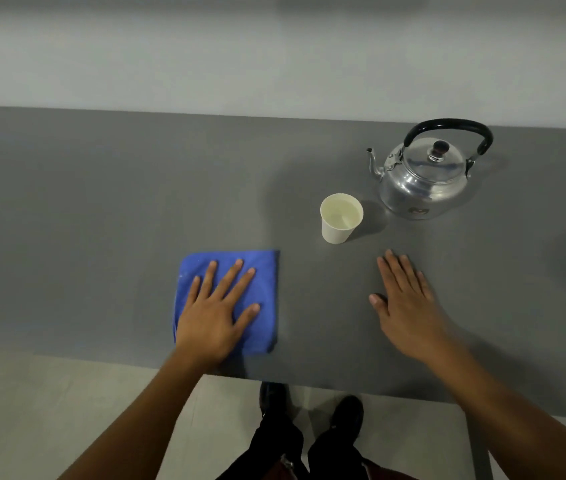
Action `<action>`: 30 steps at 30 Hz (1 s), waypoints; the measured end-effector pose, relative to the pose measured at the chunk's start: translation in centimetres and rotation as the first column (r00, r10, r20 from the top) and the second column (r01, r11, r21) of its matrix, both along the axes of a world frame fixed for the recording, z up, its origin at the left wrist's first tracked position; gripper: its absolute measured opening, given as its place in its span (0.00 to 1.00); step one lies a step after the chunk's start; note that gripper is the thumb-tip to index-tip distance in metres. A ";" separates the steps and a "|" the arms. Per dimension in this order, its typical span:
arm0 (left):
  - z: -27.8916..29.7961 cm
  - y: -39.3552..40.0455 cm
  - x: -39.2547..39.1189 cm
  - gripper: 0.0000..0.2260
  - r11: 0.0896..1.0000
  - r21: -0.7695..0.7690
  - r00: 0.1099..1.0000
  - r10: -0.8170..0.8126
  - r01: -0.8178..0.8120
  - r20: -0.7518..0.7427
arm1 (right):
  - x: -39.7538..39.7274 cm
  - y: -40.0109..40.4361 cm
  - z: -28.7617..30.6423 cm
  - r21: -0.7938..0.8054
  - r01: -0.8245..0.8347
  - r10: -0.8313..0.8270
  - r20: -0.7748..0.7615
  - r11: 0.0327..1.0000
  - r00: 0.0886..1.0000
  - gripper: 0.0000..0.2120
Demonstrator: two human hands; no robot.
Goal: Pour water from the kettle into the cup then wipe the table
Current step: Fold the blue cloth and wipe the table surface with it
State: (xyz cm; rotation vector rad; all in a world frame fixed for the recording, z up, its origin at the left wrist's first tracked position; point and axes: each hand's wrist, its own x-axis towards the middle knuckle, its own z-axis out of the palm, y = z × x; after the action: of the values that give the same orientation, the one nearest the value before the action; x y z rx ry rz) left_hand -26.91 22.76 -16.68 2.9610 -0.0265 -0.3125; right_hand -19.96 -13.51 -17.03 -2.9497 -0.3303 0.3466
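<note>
A shiny metal kettle (425,183) with a black arched handle stands upright at the back right of the grey table (101,209), spout pointing left. In front of it and to its left stands a white paper cup (340,220) with water in it. A folded blue cloth (264,271) lies flat near the table's front edge. My left hand (217,311) lies flat on the cloth with fingers spread. My right hand (406,299) rests palm-down on the bare table to the right, below the cup, holding nothing.
A pale wall runs behind the table's far edge. The table's front edge crosses the lower view, with light floor and my dark shoes (345,415) beneath it.
</note>
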 end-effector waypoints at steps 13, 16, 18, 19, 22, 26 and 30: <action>-0.6 -6.0 2.8 0.30 0.949 -0.067 0.951 -0.308 0.309 0.021 | -0.1 0.2 -0.2 -0.030 0.019 -0.019 0.002 0.999 1.000 0.34; -0.6 -2.1 1.7 0.30 0.966 -0.065 0.967 -0.248 0.252 0.065 | -0.1 0.2 -0.3 -0.055 0.018 -0.017 0.006 0.998 1.000 0.33; -0.4 0.5 2.2 0.31 0.979 -0.036 0.978 -0.196 0.199 0.071 | -0.1 0.3 -0.3 -0.055 0.028 -0.028 0.001 0.998 1.000 0.32; -0.3 1.5 2.9 0.31 0.986 -0.019 0.984 -0.166 0.168 0.057 | -0.2 0.4 -0.3 -0.054 0.032 -0.032 -0.001 0.998 0.999 0.32; -0.2 2.0 6.7 0.31 0.999 0.018 0.998 -0.045 0.044 0.038 | 0.0 0.5 -0.2 -0.052 0.053 -0.054 -0.019 0.997 0.998 0.33; -0.2 -1.6 10.8 0.31 0.999 0.039 1.000 0.016 -0.017 0.022 | 0.0 0.6 0.0 -0.036 0.063 -0.064 -0.023 0.997 0.998 0.33; -0.2 -4.7 9.1 0.31 0.986 0.004 0.986 -0.164 0.164 -0.003 | 0.0 0.5 0.0 0.001 0.077 -0.077 -0.027 0.997 0.997 0.33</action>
State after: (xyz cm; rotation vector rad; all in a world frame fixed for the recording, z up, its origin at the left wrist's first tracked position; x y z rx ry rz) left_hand -17.78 18.03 -16.91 2.9684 -0.2704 -0.3374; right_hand -19.98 -13.01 -16.99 -2.9427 -0.2133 0.3758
